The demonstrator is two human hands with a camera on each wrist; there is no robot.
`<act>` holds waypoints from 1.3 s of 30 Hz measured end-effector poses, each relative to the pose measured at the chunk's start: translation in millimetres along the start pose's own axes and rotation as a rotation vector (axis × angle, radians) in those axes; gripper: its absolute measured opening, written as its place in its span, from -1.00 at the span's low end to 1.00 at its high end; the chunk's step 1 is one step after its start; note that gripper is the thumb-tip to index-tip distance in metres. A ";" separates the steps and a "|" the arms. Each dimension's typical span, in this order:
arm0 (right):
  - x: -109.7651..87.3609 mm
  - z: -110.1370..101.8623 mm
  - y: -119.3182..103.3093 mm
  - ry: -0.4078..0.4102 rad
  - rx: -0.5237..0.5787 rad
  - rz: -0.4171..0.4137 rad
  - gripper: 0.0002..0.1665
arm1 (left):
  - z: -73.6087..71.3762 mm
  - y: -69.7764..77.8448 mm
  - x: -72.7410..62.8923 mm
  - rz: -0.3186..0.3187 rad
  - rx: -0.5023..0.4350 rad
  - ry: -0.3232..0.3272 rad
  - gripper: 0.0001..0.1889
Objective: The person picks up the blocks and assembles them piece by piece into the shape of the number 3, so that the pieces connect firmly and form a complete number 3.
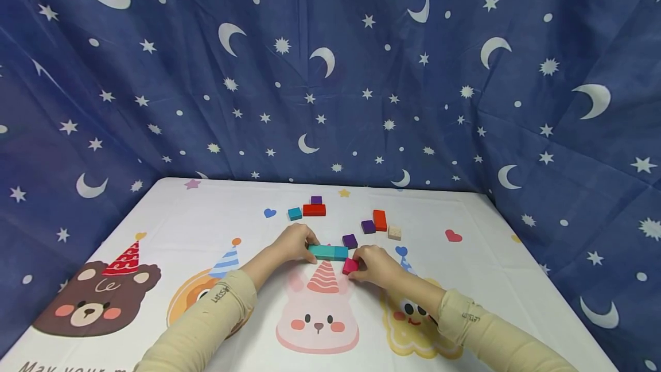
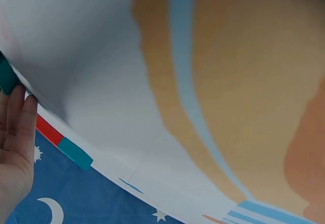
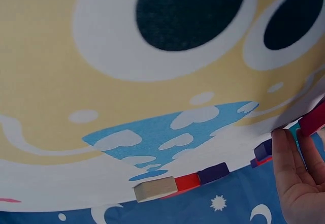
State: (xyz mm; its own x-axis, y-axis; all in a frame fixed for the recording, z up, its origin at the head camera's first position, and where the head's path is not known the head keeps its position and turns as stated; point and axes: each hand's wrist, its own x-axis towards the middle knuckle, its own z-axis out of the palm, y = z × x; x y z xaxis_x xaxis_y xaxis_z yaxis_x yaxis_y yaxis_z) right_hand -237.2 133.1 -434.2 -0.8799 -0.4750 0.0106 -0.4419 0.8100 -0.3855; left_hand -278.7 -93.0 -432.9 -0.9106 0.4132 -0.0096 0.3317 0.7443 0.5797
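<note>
Two pinch grips: my left hand [image 1: 293, 243] holds the teal block [image 1: 322, 252] by its nine-o'clock end, my right hand [image 1: 377, 266] the pink block [image 1: 349, 267] at four o'clock from it. Both seem light, stiff, best held by opposite sides.

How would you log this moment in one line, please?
left hand: holds long teal block | right hand: pinches pink block

tablecloth [image 1: 490, 268]: "may your m", cut off | left sleeve [image 1: 206, 323]: "lets…", rest blurred | right sleeve [image 1: 496, 333]: "lets…", likewise
</note>
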 end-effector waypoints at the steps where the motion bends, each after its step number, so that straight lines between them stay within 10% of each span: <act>1: 0.3 -0.4 0.0 0.002 -0.001 -0.003 -0.62 | -0.1 0.0 0.3 -0.002 -0.001 0.002 -0.68; 39: -1.2 -8.9 5.2 -0.024 0.054 -0.058 -0.48 | 0.7 -0.4 -1.3 0.010 -0.015 0.015 -0.68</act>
State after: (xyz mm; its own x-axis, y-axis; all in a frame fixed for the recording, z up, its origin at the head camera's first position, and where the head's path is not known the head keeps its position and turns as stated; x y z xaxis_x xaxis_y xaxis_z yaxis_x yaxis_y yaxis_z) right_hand -240.0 140.9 -428.0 -0.8485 -0.5290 0.0122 -0.4811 0.7617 -0.4341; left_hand -277.5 -93.4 -433.7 -0.9109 0.4125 0.0079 0.3368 0.7324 0.5918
